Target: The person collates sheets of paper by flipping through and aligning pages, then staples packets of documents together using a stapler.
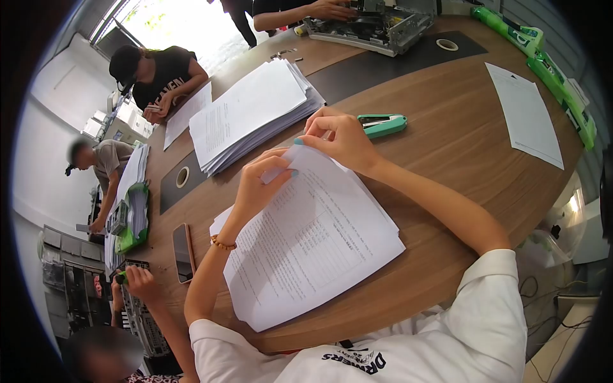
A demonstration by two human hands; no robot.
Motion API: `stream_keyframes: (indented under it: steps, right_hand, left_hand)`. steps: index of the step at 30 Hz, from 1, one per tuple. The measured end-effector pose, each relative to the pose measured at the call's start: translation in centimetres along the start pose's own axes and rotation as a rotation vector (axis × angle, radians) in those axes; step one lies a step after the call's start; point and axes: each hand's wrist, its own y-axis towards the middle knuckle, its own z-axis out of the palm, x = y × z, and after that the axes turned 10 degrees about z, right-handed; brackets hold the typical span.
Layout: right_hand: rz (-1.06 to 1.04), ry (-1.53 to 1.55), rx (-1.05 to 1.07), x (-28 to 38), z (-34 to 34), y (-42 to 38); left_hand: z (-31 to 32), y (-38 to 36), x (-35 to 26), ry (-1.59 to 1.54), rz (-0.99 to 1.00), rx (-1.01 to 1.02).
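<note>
- On the wooden counter point(447, 159), right before the person, lies a small sheaf of printed sheets point(313, 249), its far corner lifted off the surface between both hands.
- Left hand point(262, 185): fingers closed in a pinch on the top corner of the sheaf, thumb over the paper's edge.
- Right hand point(338, 137): fingers curled narrow on the same corner from the far side, touching the paper; the two hands nearly meet there.
- A teal stapler point(382, 124) lies just beside the right hand, flat on the counter and untouched.
- A taller stack of papers point(255, 112) sits near, beyond the hands, fanned a little at its edges; a single sheet point(527, 115) lies well apart to the right.
- A phone point(184, 252) rests near the left forearm.
- By my judgement the sheets are gathered and their corner squared, but I see no staple in it, so the fastening is not yet done, and the tall stack looks like work left.
- Other people are busy around the counter's far and left sides.
</note>
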Motion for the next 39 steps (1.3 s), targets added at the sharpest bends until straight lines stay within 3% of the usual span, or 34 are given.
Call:
stream_keyframes:
  steps: [7,9,10,12,15,19,21,22,28,31,39]
  right_hand:
    - [0.090,0.013,0.032,-0.2,0.8,-0.1]
    - [0.193,0.067,0.023,-0.3,0.9,-0.2]
    - [0.197,0.066,0.027,-0.4,0.9,-0.2]
    - [0.304,0.184,0.030,-0.8,0.8,0.0]
    - [0.354,0.221,0.109,-1.5,0.3,0.3]
    - [0.487,0.274,0.326,-2.0,-1.5,0.3]
    - [0.566,0.210,0.576,-2.7,-2.4,0.4]
    - [0.616,0.270,0.520,-2.6,-2.3,0.2]
    - [0.541,0.214,0.466,-2.5,-2.0,0.5]
    - [0.452,0.297,0.474,-1.2,-1.6,0.5]
    - [0.219,0.042,0.275,2.9,-1.0,0.2]
  left_hand:
    - [0.1,-1.5,-0.4,-0.011,-0.035,-0.116]
    - [1.1,-1.8,-1.0,0.302,0.199,-0.297]
    - [1.1,-1.9,-1.1,0.299,0.194,-0.299]
    - [1.1,-2.0,-1.4,0.642,0.495,-0.288]
    - [0.7,-2.6,-2.5,0.604,0.517,-0.302]
    - [-4.2,-7.0,-4.1,0.227,0.075,-0.677]
    - [-9.3,-10.4,-4.8,-0.002,0.023,-0.876]
    - [-11.9,-12.3,-5.3,-0.112,0.042,-0.904]
    - [-18.0,-16.8,-9.3,-0.389,0.149,-0.786]
    - [-18.2,-17.1,-10.3,-0.388,0.139,-0.746]
    - [-18.4,-16.4,-17.1,-0.301,0.158,-0.600]
